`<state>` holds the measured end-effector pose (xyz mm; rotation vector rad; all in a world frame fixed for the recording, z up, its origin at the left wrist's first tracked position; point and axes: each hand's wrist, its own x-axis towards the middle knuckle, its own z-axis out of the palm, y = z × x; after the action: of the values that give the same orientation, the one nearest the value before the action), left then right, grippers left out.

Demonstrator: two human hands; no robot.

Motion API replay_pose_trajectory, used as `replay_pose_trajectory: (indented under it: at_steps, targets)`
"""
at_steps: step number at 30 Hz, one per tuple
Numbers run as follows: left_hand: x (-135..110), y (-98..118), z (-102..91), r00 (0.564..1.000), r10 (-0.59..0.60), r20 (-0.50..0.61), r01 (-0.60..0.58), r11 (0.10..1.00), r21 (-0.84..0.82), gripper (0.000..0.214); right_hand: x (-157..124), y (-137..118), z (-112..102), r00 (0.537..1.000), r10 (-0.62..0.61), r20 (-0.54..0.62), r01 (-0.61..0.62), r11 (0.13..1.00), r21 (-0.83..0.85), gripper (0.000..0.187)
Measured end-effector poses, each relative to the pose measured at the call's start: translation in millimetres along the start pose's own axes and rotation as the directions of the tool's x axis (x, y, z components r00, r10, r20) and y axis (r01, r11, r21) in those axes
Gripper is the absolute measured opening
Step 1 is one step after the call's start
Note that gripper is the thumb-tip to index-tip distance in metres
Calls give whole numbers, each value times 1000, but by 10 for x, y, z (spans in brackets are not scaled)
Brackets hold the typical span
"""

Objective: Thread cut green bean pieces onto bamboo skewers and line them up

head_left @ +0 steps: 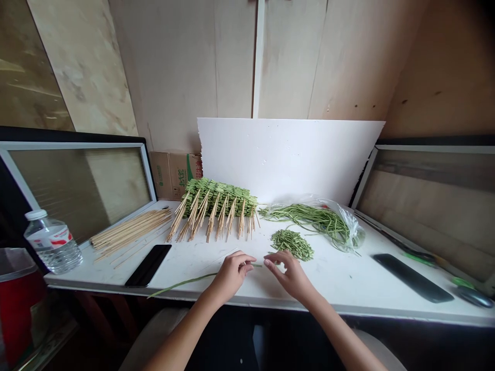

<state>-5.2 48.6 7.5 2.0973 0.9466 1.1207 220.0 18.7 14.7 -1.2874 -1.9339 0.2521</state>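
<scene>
My left hand [232, 270] is closed on a long green bean [181, 283]. The bean's tail trails left over the table's front edge, and a short end sticks out to the right past my fingers. Just right of that end is my right hand [286, 273], its thumb and fingers drawn together; a hint of green shows by them, but I cannot make out what they hold. Behind my right hand lies a pile of short cut bean pieces [292, 243]. Farther back, whole long beans [309, 216] spill from a clear plastic bag [351, 226].
Skewered bean pieces [220, 198] are stacked at the back, sticks forward. Bare bamboo skewers [131, 229], a phone [149, 265] and a water bottle [54, 242] stand left. On the right lie a dark oblong object [412, 277] and scissors [413, 250]. A white board [290, 159] stands behind.
</scene>
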Motion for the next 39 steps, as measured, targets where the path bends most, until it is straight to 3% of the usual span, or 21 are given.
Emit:
replay_pose_trajectory:
  at_steps: [3, 7, 14, 19, 27, 29, 33, 39]
  targets:
    - [-4, 25, 37, 1000, -17, -21, 16, 999, -45, 25, -8, -146, 45, 998, -15, 55, 6, 987, 158, 30]
    - [-8, 52, 19, 1000, -29, 0, 29, 999, -34, 23, -13, -186, 71, 999, -44, 3, 43, 988, 150, 27]
    - [-14, 75, -21, 993, 114, -14, -114, 993, 27, 21, -13, -260, 29, 987, -134, -86, 146, 977, 157, 18]
    - [-45, 93, 8, 980, 193, 40, -194, 981, 24, 38, -37, -320, 77, 977, -189, -98, 203, 966, 161, 14]
    - [-33, 198, -61, 977, 176, 117, -173, 984, -40, 43, -35, -320, 56, 987, -153, -46, 160, 930, 331, 20]
    - [-12, 202, -113, 987, 128, 92, -125, 991, -45, 38, -1, -215, 14, 991, -123, -56, 134, 952, 277, 16]
    - [17, 180, -180, 997, 60, 39, -57, 996, -69, 27, 49, 133, -33, 991, -17, -133, 18, 1000, 4, 13]
    - [6, 146, -139, 998, 52, 41, -50, 998, -46, 29, 6, 435, 17, 998, 30, -61, -40, 986, -165, 9]
